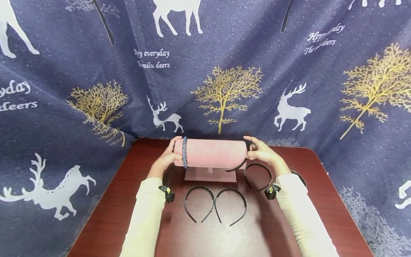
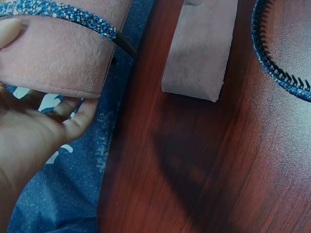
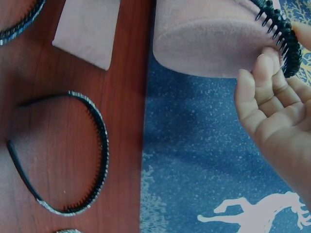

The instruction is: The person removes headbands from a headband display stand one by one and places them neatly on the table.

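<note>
A pink padded roll [image 1: 212,153] lies crosswise on a stand with a flat pink base [image 1: 210,175]. At its left end my left hand [image 1: 165,159] grips the roll, thumb in front and fingers round the end. Close to that thumb, a blue glittery headband [image 2: 92,24] sits on the roll. My right hand [image 1: 264,153] holds a black toothed headband [image 3: 291,53] at the roll's right end; one of its tips [image 1: 237,167] hangs along the roll's front. In the right wrist view, part of the right thumb side is cut off by the frame edge.
Two dark headbands, a left one [image 1: 185,201] and a right one [image 1: 245,205], lie side by side before the stand. Another headband [image 3: 104,155] lies to the right, and one [image 1: 303,180] is partly hidden by the right sleeve. A patterned blue cloth [image 1: 224,46] hangs behind the table [image 1: 205,242].
</note>
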Available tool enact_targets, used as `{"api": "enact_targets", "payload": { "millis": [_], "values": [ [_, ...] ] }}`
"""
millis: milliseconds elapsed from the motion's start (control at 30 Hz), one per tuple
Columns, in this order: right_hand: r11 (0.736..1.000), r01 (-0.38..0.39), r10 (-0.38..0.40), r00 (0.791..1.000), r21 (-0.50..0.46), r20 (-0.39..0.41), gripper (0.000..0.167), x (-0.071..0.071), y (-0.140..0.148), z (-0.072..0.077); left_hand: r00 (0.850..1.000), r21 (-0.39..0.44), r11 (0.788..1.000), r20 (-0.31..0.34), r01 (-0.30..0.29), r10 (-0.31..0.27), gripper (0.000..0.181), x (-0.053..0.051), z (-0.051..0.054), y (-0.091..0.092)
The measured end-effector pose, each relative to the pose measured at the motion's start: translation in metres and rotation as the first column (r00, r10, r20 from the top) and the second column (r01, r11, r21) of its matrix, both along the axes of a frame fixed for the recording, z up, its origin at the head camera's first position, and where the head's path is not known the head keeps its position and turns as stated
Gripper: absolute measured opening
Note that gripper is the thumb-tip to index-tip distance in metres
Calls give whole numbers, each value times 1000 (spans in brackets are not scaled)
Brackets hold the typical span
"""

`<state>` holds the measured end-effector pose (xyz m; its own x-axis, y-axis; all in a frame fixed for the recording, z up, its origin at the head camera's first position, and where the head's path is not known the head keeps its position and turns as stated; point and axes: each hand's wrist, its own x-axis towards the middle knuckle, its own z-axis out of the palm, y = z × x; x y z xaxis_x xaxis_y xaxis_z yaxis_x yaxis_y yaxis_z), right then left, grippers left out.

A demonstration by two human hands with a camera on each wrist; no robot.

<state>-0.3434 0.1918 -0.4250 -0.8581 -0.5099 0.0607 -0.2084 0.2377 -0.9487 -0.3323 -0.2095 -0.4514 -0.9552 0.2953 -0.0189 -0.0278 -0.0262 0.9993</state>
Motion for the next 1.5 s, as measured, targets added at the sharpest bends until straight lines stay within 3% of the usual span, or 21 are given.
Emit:
{"api": "enact_targets", "payload": {
  "millis": [100,400,633,1033,1100,1267,1500],
  "values": [
    [999,21,-21,1000,-38,-2,76,2,0,-2,1000,10,1000,2,6,-6,97,0,2,1],
    [978,188,-181,980,-93,77,70,17,6,-10,1000,-30,1000,-11,0,0,94,1,5,0],
    [966,259,-259,966,-28,1,70,27,11,-26,1000,-45,999,-4,-8,8,92,4,3,0],
    [867,496,-492,867,43,-75,61,35,27,-38,1000,-30,1000,-12,0,0,94,3,3,0],
    [859,510,-506,858,39,-87,60,36,30,-39,1000,-26,1000,-8,4,-5,94,3,2,0],
    [865,501,-499,861,-7,-95,59,40,38,-40,1000,-20,1000,-12,0,0,94,2,0,1],
    [863,503,-505,857,-46,-98,57,45,47,-46,999,-13,999,-2,-39,39,91,-9,-14,-1]
  ]
}}
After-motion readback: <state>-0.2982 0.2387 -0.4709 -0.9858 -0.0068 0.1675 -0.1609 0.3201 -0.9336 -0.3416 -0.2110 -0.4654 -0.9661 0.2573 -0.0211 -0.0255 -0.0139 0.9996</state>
